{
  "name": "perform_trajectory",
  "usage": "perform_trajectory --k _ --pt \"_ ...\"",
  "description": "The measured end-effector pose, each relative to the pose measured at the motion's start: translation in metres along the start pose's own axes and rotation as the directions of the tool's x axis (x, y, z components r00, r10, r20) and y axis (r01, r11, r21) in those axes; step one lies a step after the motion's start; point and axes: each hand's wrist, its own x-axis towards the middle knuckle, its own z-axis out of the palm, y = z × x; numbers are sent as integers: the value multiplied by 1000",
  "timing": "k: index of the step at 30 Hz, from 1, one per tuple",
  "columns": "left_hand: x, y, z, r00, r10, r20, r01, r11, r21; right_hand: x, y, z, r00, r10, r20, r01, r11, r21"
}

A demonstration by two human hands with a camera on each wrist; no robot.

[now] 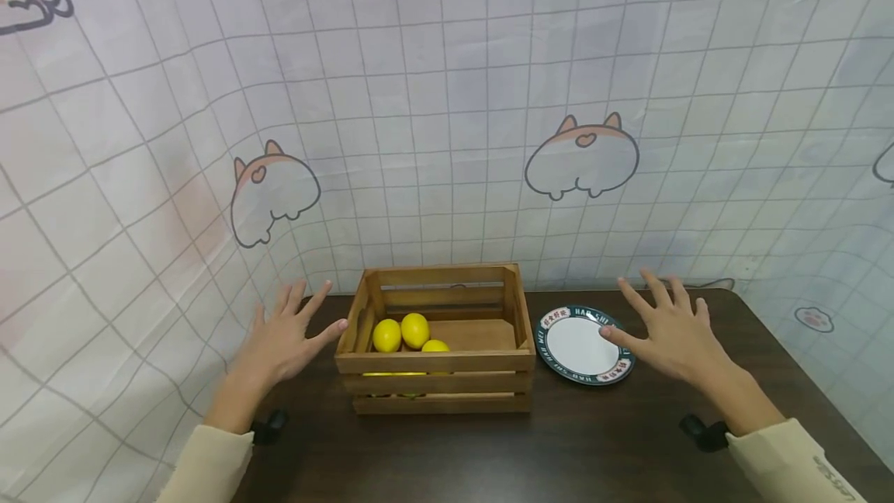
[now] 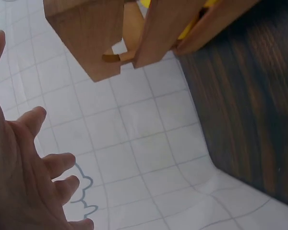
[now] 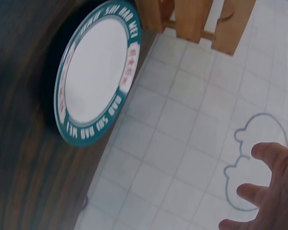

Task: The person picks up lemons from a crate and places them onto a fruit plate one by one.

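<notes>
A wooden slatted crate [image 1: 434, 383] stands on the dark table with several yellow lemon-like fruits [image 1: 415, 331] inside, toward its left. Beside its right side lies a round plate [image 1: 581, 346] with a white centre and green lettered rim; the right wrist view shows the plate [image 3: 96, 74] too. My left hand [image 1: 282, 336] is spread in the air left of the crate [image 2: 86, 36], holding nothing. Over the plate's right side in the head view, my right hand [image 1: 673, 332] is raised, fingers spread, holding nothing.
The dark wooden table [image 1: 447, 456] has its back edge close to a hanging white grid-patterned cloth [image 1: 433, 138] with cartoon dog prints. The cloth also runs down the left and right sides.
</notes>
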Motion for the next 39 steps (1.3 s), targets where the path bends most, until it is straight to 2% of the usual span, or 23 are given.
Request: perform_trajectory --k 6,9,12,15,18,24,30,32,37,39 --pt "-2 3 7 999 28 -35 -30 997 -75 1 -14 1 997 -54 -58 58 996 73" --pt "-2 4 12 998 41 -51 -48 989 -142 1 -21 1 994 -80 -80 89 989 122" --pt "-3 3 18 997 55 -61 -69 966 -249 3 -30 2 991 -99 -86 113 979 172" --pt "-4 3 24 996 61 -68 -82 925 -371 6 -40 4 989 -118 -93 136 965 223" --pt "-5 3 28 995 64 -76 -93 868 -488 10 -50 5 985 -135 -111 160 951 265" --pt "-2 2 39 995 56 -83 -97 752 -652 17 -70 7 974 -171 -152 213 919 333" --pt "7 -3 60 997 30 -66 -71 616 -784 28 -87 6 976 -196 -96 219 868 445" --pt "10 -3 67 999 11 -41 -40 556 -830 32 -92 4 975 -208 -73 218 851 478" --pt "17 -1 79 998 -36 43 53 375 -925 43 -106 -2 968 -247 -48 234 813 533" --pt "18 0 84 997 -50 57 70 332 -941 47 -111 -4 965 -258 -43 238 800 550"
